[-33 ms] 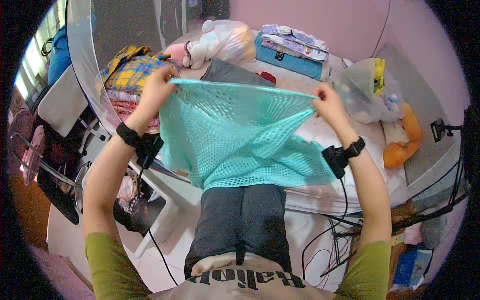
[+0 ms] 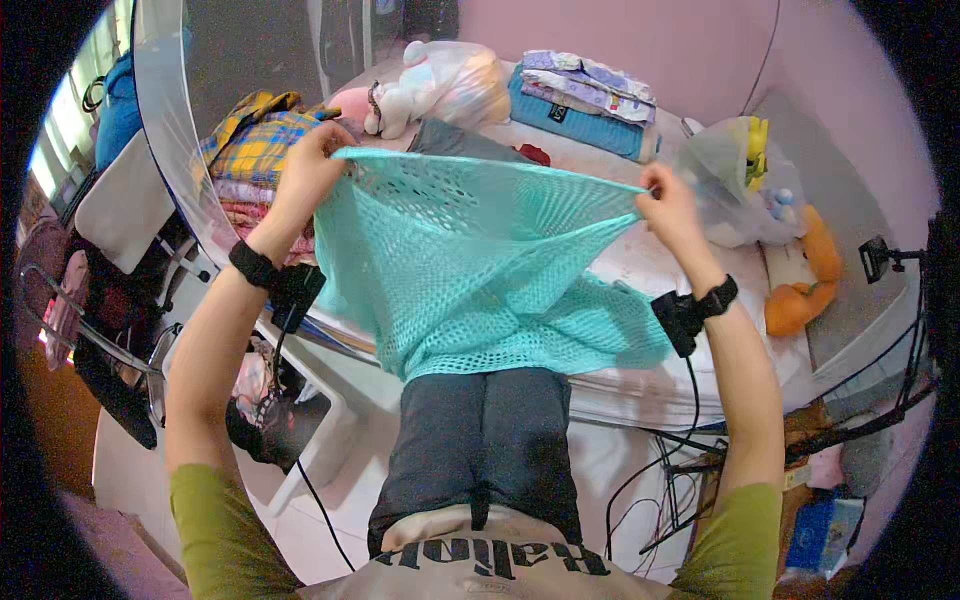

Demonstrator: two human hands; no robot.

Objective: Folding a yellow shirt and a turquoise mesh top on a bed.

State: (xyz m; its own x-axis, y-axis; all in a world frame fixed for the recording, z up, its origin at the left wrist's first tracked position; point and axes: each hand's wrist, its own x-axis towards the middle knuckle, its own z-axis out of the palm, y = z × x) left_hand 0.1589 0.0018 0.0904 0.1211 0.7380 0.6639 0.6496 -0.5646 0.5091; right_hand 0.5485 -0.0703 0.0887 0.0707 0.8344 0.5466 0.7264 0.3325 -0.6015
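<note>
A turquoise open-knit garment (image 2: 440, 270) hangs spread between my two hands in front of my legs, over the near edge of the bed. My left hand (image 2: 318, 160) pinches its upper left corner, fingers closed on the edge. At the upper right, my right hand (image 2: 668, 205) grips the other end of the same edge between thumb and fingers. The top edge is stretched nearly straight, sloping a little down to the right. Below it the knit falls in loose folds, its lower part bunched near my dark trousers (image 2: 485, 440).
On the bed (image 2: 680, 270) lie a pile of folded clothes with a yellow-blue plaid shirt (image 2: 260, 135), a dark grey cloth (image 2: 455, 140), bagged plush toys (image 2: 450, 85), a blue and lilac folded stack (image 2: 585, 105) and an orange plush (image 2: 800, 310). A white chair (image 2: 125, 205) stands left.
My right hand has shifted slightly right and the left slightly up, pulling the garment's top edge a little wider and tauter.
</note>
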